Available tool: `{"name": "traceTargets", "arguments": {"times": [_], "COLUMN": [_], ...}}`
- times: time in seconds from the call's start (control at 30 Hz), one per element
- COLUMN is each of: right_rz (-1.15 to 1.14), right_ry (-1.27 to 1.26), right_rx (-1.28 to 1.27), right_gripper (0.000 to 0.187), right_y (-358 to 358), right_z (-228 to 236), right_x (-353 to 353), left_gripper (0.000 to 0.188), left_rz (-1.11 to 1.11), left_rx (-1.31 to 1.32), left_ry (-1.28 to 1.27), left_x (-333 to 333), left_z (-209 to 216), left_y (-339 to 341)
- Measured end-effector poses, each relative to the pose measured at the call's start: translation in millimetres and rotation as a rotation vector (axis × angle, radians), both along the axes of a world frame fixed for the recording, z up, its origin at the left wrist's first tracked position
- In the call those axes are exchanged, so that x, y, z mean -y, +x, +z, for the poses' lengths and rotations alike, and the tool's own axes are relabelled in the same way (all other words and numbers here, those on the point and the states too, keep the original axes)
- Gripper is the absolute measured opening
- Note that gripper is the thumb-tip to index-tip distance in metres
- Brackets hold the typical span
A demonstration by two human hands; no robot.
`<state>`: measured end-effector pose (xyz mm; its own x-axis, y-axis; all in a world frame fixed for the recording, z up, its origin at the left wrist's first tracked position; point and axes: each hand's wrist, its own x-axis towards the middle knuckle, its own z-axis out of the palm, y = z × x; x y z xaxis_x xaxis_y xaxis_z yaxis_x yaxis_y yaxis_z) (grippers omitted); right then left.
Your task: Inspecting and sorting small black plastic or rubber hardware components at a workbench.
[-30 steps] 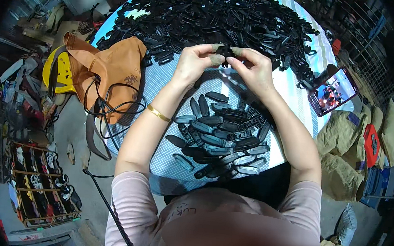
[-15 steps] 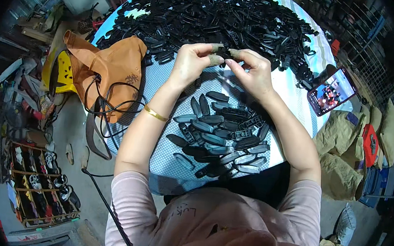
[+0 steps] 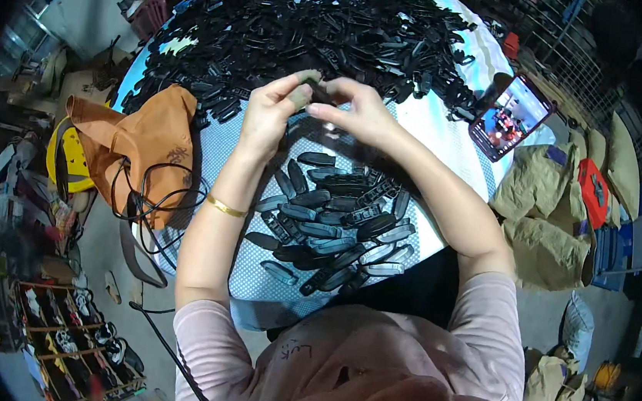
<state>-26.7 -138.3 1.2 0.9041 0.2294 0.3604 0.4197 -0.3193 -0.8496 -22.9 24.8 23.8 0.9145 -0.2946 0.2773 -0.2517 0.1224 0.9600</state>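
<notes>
Both my hands meet above the table, just short of the big heap of black plastic parts (image 3: 291, 31). My left hand (image 3: 265, 118) is closed in a pinch, with greenish covers on its thumb and finger tips. My right hand (image 3: 361, 115) curls toward it, thumb and forefinger bent round a small dark piece that the fingers and blur partly hide. Nearer to me, below the hands, lies a smaller group of long oval black parts (image 3: 326, 230); some show smooth backs, others slotted undersides.
An orange-brown bag (image 3: 159, 127) with a looped black cable (image 3: 140, 191) hangs at the table's left edge. A lit phone (image 3: 513, 118) stands at the right edge. Tan sacks (image 3: 541, 198) stand beyond it. A shoe rack (image 3: 76, 339) is on the floor at lower left.
The view has shifted, so the table appears further left. My hands stay together before the heap; the right fingers have turned and their tips are blurred.
</notes>
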Motion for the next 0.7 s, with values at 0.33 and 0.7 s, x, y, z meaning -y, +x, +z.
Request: {"name": "traceTargets", "arguments": {"times": [0.33, 0.7], "right_rz": [0.008, 0.390], "right_ry": [-0.069, -0.537], "right_rx": [0.007, -0.185], "right_gripper": [0.028, 0.037], "right_y": [-1, 2], "right_z": [-9, 5], "right_x": [-8, 8], "left_gripper": [0.027, 0.051], "left_rz": [-0.033, 0.218], "left_rx": [-0.022, 0.126], "left_ry": [0.179, 1.049], "left_x": [-8, -50], "left_z": [2, -31], "left_y": [-1, 28]}}
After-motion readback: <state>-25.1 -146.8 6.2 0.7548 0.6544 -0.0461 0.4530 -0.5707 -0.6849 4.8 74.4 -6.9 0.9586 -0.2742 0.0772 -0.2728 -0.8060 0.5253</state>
